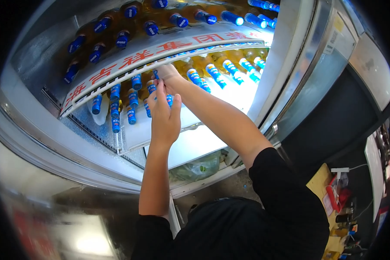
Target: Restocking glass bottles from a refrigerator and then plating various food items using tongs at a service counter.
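Note:
Both my hands are inside a lit upright fridge, at a shelf of amber bottles with blue neck wraps. My right hand (168, 76) is under the front edge of the upper shelf, its fingers closed around the blue neck of a bottle (155, 74); the rest of that bottle is hidden. Just below and in front, my left hand (165, 118) points upward with its thumb apart, its fingertips close to my right hand. Blue-necked bottles (133, 97) stand behind and left of it. Whether my left fingers grip one is hidden.
More blue-capped bottles (151, 28) fill the upper shelf, whose white wire front edge (117, 81) runs above my hands. A plastic bag (198, 167) lies at the bottom of the fridge. The glass door (315, 81) stands open at right, near a cluttered wooden table (323, 182).

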`<state>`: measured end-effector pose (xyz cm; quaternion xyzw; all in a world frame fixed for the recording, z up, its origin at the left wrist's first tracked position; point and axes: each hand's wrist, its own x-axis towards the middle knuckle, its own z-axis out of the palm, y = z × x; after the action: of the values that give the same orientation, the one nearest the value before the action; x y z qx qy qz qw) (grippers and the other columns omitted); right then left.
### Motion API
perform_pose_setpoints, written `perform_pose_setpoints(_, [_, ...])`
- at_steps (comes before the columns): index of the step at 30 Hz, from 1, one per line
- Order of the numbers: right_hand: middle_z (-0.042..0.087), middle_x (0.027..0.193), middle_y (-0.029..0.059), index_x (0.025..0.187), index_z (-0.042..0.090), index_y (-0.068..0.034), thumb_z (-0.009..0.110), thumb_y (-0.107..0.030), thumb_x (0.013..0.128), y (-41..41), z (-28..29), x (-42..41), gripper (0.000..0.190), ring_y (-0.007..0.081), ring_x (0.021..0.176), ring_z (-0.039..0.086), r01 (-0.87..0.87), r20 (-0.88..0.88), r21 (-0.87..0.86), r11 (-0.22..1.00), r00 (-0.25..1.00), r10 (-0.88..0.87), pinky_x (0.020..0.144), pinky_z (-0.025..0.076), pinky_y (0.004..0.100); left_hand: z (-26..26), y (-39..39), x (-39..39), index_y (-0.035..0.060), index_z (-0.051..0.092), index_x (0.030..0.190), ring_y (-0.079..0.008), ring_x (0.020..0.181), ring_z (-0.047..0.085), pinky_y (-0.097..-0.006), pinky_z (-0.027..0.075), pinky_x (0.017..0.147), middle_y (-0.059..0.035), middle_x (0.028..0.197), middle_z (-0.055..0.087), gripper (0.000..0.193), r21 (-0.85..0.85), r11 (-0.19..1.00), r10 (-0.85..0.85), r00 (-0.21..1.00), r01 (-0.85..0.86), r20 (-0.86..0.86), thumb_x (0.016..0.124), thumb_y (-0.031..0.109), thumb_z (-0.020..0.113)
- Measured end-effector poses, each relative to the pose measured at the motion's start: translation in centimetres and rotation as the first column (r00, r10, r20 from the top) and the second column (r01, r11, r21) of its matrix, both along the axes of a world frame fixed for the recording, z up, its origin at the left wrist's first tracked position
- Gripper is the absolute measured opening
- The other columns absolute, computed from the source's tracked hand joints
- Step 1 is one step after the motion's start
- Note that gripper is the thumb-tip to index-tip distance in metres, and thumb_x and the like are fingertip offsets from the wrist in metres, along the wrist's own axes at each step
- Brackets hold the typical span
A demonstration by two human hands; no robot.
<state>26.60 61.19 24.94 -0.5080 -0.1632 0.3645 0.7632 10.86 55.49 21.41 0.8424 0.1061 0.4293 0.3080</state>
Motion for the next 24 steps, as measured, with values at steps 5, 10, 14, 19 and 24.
perform_pose_setpoints(5, [0.063,0.072,0.0143,0.089,0.062,0.006,0.061,-0.032,0.095,0.1,-0.1,1.1,0.039,0.0232,0.056,0.061,-0.032,0.045,0.062,0.998,0.999,0.029,0.050,0.050,0.0378,0.4,0.5,1.3,-0.0066,0.034,0.148,-0.0386,0.129,0.041,-0.0425,0.031,0.112,-0.0307,0.141,0.040,0.060,-0.058,0.997,0.049,0.999,-0.048,0.004,0.105,0.034,0.042])
perform_pose_setpoints(10, [0.067,0.076,0.0181,0.087,0.062,0.007,0.062,-0.032,0.094,-4.1,-2.0,1.4,0.040,0.0290,0.063,0.066,0.019,0.553,0.075,0.997,0.831,-0.057,0.059,0.053,0.0406,0.7,-0.5,2.3,-0.0057,0.037,0.147,-0.0420,0.125,0.042,-0.0437,0.032,0.110,-0.0322,0.136,0.045,0.057,-0.144,0.987,0.070,0.997,-0.071,-0.011,0.106,0.034,0.041])
perform_pose_setpoints(14, [0.069,0.093,0.0060,0.113,0.066,-0.006,0.069,-0.025,0.091,-17.6,-5.4,-3.2,0.029,0.0196,0.080,0.068,0.070,0.939,-0.127,0.989,0.329,0.097,0.073,0.054,0.0353,-1.0,0.0,1.0,-0.0023,0.048,0.137,-0.0371,0.125,0.045,-0.0456,0.035,0.106,-0.0255,0.131,0.054,0.048,0.011,0.970,0.242,0.968,-0.243,0.068,0.102,0.029,0.053])
perform_pose_setpoints(19, [0.071,0.109,0.0137,0.127,0.059,0.004,0.064,-0.032,0.097,-44.7,-10.7,-5.7,0.047,0.0233,0.096,0.068,-0.470,0.596,-0.594,0.653,0.290,0.749,0.085,0.053,0.0359,-6.6,-11.7,-1.6,-0.0029,0.053,0.119,-0.0253,0.106,0.057,-0.0351,0.043,0.088,-0.0162,0.114,0.059,0.028,-0.101,0.995,0.024,0.908,0.020,0.418,0.091,0.002,0.054])
perform_pose_setpoints(24, [0.073,0.102,0.0135,0.126,0.063,-0.005,0.065,-0.034,0.096,-71.8,-16.2,-9.1,0.042,0.0235,0.094,0.069,0.164,0.503,-0.611,0.774,0.835,0.220,0.081,0.054,0.0366,-15.5,-27.6,-3.6,-0.0020,0.057,0.111,-0.0231,0.084,0.058,-0.0360,0.047,0.080,-0.0142,0.099,0.060,0.023,-0.058,0.858,-0.514,0.853,0.511,-0.094,0.088,0.003,0.058])
